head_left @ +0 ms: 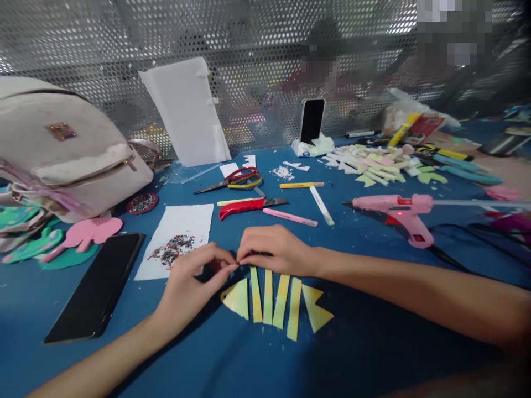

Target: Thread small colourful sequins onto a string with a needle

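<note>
My left hand and my right hand meet fingertip to fingertip above the yellow-green fish pieces. Both hands are pinched closed; whatever is between the fingertips is too small to make out. Below them on the blue table lie a fish head piece with a small dark eye, several narrow strips side by side with gaps, and a notched tail piece. A white sheet bearing a pile of small dark and coloured bits lies beside my left hand.
A black phone and backpack are left. Beyond my hands lie a red-handled cutter, scissors and markers. A pink glue gun, its cable and foam scraps are right. Another phone stands behind.
</note>
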`<state>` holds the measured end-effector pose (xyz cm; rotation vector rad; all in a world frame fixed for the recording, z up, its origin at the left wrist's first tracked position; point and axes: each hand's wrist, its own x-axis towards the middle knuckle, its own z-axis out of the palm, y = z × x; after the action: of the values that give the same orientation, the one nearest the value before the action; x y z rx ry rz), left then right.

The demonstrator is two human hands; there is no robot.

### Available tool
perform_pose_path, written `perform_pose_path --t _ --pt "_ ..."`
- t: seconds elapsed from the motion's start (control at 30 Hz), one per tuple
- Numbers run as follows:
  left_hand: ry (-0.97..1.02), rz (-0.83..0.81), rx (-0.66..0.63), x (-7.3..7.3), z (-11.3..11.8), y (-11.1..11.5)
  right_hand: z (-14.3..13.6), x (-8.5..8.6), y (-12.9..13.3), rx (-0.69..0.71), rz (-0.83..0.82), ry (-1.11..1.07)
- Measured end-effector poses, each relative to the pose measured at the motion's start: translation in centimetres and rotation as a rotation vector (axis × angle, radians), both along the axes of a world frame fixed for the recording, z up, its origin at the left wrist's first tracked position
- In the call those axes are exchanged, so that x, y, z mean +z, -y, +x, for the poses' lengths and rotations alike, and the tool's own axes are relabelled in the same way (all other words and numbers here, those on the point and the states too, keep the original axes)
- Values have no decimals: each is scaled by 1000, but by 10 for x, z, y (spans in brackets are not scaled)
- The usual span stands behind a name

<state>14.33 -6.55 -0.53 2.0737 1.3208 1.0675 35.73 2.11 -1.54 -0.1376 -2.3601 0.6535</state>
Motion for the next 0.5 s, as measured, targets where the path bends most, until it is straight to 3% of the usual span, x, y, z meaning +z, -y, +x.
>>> perform_pose_path --t 0.4,0.5 --pt "-59 105 21 0 -3 -7 1 2 3 -42 -64 -41" --pt "-100 182 21 3 -6 15 1 3 3 -58 -75 -42"
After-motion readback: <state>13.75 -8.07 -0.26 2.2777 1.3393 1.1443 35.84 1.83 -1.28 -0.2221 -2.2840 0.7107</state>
